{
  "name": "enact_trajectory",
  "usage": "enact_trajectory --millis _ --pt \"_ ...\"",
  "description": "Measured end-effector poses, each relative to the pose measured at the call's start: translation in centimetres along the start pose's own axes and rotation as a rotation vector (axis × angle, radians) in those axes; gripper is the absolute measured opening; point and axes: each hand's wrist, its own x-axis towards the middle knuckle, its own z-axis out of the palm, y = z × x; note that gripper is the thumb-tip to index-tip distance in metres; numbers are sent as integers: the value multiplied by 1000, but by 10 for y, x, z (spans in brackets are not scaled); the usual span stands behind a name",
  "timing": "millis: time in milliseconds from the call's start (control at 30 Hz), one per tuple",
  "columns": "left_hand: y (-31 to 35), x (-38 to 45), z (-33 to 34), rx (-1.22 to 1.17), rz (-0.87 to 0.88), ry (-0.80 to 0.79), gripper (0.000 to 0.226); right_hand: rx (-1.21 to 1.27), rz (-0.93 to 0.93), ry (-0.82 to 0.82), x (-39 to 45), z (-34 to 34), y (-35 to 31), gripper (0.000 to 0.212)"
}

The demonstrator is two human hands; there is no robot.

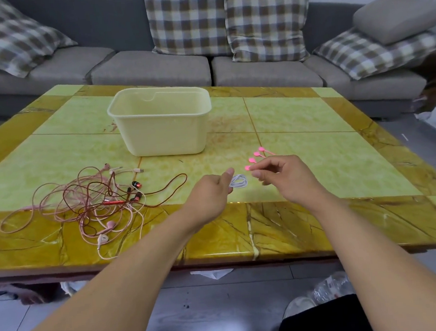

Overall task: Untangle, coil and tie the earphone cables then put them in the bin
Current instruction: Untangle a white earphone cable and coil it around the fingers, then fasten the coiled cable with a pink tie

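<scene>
- Left of the frame: a tangle of pink and red earphone cables (89, 201) lies loose on the tiled table (312, 116), none of it sorted yet.
- Upper centre: the cream bin (161, 122) stands with nothing visible inside it.
- Centre: the left hand (211, 192) pinches a small white coil (239, 182), fingers closed narrowly on it just above the tabletop.
- Right of centre: the right hand (283, 176) appears to grip one pink tie (248, 167) at its fingertips; three more ties (259, 153) lie just beyond.
- One cable coiled, tying apparently next; the rest remains.
- Background: a grey sofa (152, 68) with checked cushions (187, 19).
</scene>
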Motion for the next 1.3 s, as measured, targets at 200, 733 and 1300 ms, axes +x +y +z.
enact_trajectory --millis 200,733,1300 --pt "3 16 8 -23 -1 76 57 -389 188 286 25 -6 41 14" --pt "-18 31 2 30 -133 28 69 -1072 222 98 44 26 41 30" --pt "-17 20 7 -176 -227 -18 42 -624 36 -5 2 69 -50 14"
